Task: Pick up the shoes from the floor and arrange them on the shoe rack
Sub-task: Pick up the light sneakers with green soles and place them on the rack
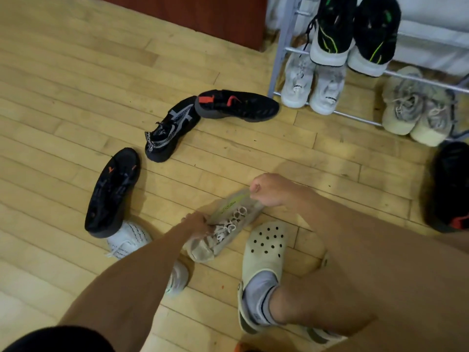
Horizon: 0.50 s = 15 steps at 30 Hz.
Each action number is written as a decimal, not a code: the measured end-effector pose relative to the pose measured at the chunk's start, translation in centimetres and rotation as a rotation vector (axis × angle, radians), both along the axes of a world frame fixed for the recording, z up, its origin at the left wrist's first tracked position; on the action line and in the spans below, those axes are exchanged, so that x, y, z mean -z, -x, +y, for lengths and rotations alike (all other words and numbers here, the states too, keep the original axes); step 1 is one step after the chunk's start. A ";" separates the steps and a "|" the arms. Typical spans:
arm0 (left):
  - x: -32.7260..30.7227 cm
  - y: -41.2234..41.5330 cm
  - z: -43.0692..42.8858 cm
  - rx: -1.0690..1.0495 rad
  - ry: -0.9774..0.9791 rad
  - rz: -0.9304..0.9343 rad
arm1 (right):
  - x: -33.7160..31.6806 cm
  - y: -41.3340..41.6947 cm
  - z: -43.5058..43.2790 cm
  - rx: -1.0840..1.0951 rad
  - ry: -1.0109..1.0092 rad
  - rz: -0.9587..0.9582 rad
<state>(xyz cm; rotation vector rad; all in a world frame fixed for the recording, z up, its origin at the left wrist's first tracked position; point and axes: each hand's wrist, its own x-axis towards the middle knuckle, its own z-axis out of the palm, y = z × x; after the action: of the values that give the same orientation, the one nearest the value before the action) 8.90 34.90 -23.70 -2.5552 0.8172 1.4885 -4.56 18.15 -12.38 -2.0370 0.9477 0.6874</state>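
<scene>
A beige knit sneaker (pixel 225 226) with white laces lies on the wooden floor in front of me. My left hand (pixel 196 223) grips it near the heel opening, and my right hand (pixel 270 190) is closed on its toe end. On the floor to the left lie a black sneaker with orange marks (pixel 113 193), a black and grey sneaker (pixel 172 128) and a black sneaker with a red logo (pixel 238 105). A white sneaker (pixel 129 240) is partly hidden under my left arm. The metal shoe rack (pixel 279 59) stands at the upper right.
The rack holds a black and green pair (pixel 355 34) on an upper bar, with a white pair (pixel 312 85) and a beige pair (pixel 416 107) on the lowest level. Another black shoe (pixel 450 186) lies at the right edge. My foot wears a pale clog (pixel 264 252). A dark red cabinet (pixel 203 16) stands behind.
</scene>
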 end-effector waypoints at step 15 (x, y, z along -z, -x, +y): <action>-18.5 -0.6 -9.9 -0.291 0.626 0.296 | -13.8 1.1 -3.9 0.088 0.272 -0.061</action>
<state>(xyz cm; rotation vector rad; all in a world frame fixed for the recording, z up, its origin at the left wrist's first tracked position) 9.51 25.01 -5.22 -3.0370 1.1404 1.9960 -5.63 14.27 1.39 -2.2217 1.1388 0.4658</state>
